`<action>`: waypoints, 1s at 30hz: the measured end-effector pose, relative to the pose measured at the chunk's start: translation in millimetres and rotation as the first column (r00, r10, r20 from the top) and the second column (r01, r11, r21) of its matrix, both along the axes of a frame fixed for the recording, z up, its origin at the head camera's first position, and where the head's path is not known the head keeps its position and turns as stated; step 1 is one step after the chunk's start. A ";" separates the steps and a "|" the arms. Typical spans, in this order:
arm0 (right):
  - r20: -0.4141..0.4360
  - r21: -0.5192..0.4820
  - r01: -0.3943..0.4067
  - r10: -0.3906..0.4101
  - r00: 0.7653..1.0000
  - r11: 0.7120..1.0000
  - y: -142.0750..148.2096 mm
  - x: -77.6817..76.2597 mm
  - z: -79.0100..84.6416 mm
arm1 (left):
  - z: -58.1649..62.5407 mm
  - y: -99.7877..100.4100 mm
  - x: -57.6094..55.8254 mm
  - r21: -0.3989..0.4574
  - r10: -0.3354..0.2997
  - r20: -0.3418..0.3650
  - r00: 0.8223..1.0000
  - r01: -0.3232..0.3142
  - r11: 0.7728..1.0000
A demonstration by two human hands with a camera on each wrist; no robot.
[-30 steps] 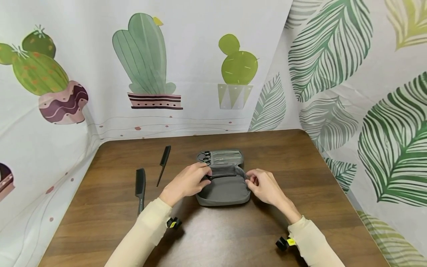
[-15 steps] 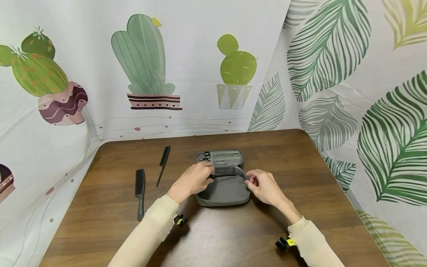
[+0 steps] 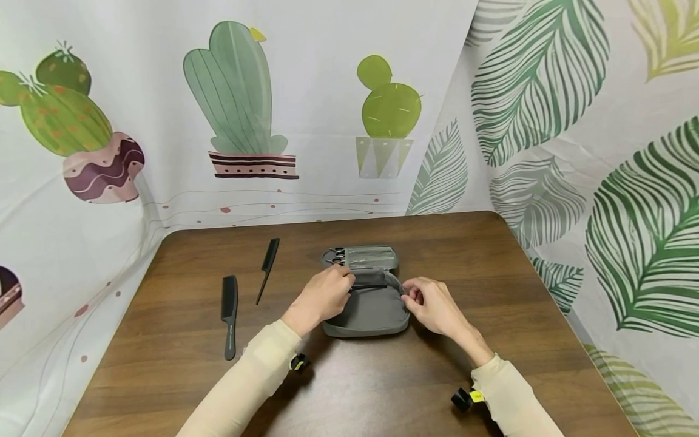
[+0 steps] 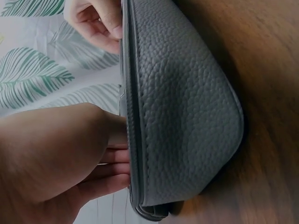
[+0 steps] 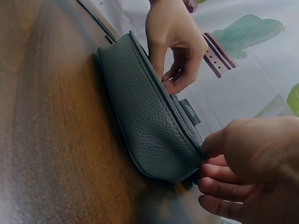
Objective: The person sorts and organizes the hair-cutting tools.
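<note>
A grey zippered case [image 3: 367, 331] lies unzipped on the table, its lid folded back. My left hand [image 3: 323, 295] reaches over the case's left rim, with fingers curled inside along the back wall. It grips the left end of a slim black comb [image 3: 372, 286], which lies lengthwise by the inner pocket; most of the comb is in shadow. The left fingertips are hidden behind the rim in the left wrist view. My right hand [image 3: 435, 304] pinches the case's right rim, thumb and fingers at the zipper edge [image 5: 184, 122].
Scissors [image 3: 337, 257] sit in the lid's left part, beside a clear-covered pocket [image 3: 371, 258]. Left of the case lie a thin tail comb [image 3: 268, 264] and a wider black comb [image 3: 229, 315]. A patterned cloth [image 3: 322, 109] hangs behind the wooden table [image 3: 382, 394].
My left hand has shifted slightly right along the back of the case, and the comb's left end has moved closer to the inner pocket. The right hand stays at the rim.
</note>
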State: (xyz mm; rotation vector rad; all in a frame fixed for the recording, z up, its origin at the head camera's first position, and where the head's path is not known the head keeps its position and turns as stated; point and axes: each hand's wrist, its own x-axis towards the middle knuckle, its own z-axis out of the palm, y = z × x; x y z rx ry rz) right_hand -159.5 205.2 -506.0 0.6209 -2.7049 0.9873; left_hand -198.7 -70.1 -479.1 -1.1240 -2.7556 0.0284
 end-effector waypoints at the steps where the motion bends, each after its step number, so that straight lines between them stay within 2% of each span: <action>1: 0.000 0.001 0.000 0.000 1.000 1.000 0.1 0.0 -0.1 | -0.3 1.3 0.3 -0.012 -0.001 -0.019 1.000 0.001 1.000; 7: 0.001 -0.002 0.000 0.000 1.000 1.000 -0.1 0.5 0.2 | -1.4 7.8 0.8 -0.046 -0.029 -0.143 0.989 0.022 0.999; 11: 0.001 -0.006 0.001 -0.001 1.000 1.000 -0.3 0.8 0.7 | -2.7 10.7 0.0 -0.056 -0.034 -0.190 0.981 0.024 0.998; 21: 0.006 -0.007 0.001 -0.001 1.000 1.000 -0.4 1.0 0.6 | -7.0 12.4 -0.6 -0.076 -0.033 -0.214 0.976 0.017 0.997; 30: 0.008 -0.012 0.002 -0.002 1.000 1.000 0.1 0.7 -1.4 | -15.1 13.3 -3.6 -0.142 -0.032 -0.221 0.975 0.000 0.990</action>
